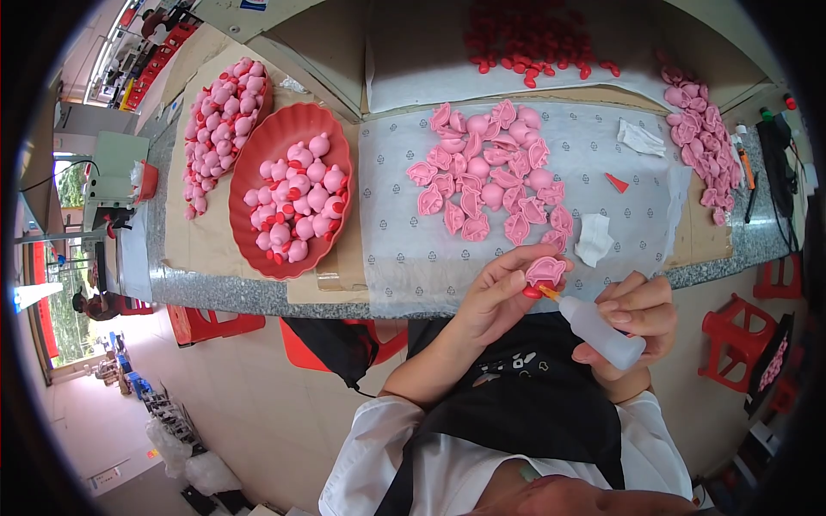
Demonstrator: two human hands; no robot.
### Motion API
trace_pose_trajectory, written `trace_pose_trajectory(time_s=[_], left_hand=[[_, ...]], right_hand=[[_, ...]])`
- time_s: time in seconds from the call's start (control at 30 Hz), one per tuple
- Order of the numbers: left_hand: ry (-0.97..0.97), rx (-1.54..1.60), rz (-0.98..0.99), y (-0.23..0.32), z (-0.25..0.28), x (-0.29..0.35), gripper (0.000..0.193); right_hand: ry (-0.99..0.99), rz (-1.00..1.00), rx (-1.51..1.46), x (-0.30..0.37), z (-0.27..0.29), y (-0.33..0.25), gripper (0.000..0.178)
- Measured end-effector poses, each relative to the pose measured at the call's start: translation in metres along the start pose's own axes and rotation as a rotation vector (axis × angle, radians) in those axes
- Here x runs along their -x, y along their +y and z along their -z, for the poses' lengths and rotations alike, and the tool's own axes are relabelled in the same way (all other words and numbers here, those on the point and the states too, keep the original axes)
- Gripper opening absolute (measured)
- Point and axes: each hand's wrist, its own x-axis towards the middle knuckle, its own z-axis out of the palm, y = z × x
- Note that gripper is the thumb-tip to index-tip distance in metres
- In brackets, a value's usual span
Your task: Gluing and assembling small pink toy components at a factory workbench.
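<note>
Just past the table's near edge, my left hand pinches a pink hollow shell piece, its open side facing up. A small red oval part sits at the shell's lower end, against my fingers. My right hand is wrapped round a white translucent squeeze bottle, tilted to the left. The bottle's orange-yellow nozzle tip reaches the red part and the shell's rim. Whether liquid is coming out is too small to tell. Beyond my hands lies a spread of pink shell pieces on white printed paper.
At left stands a red scalloped bowl of pink-and-red assembled pieces, beside another heap. Red parts lie under the shelf. Crumpled tissues, a small red cone, more shells and an orange pen-like tool lie right.
</note>
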Motion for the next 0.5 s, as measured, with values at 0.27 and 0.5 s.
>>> trace_pose_trajectory(time_s=[0.27,0.5], left_hand=[[-0.005,-0.02,0.003,0.0003,-0.0006,0.0001,0.046],[-0.005,-0.017,0.002,0.0004,0.0003,0.0001,0.046]], right_hand=[[-0.014,-0.018,0.024,0.0015,-0.003,-0.0012,0.054],[0.007,-0.01,0.036,-0.0001,-0.0026,-0.0009,0.052]])
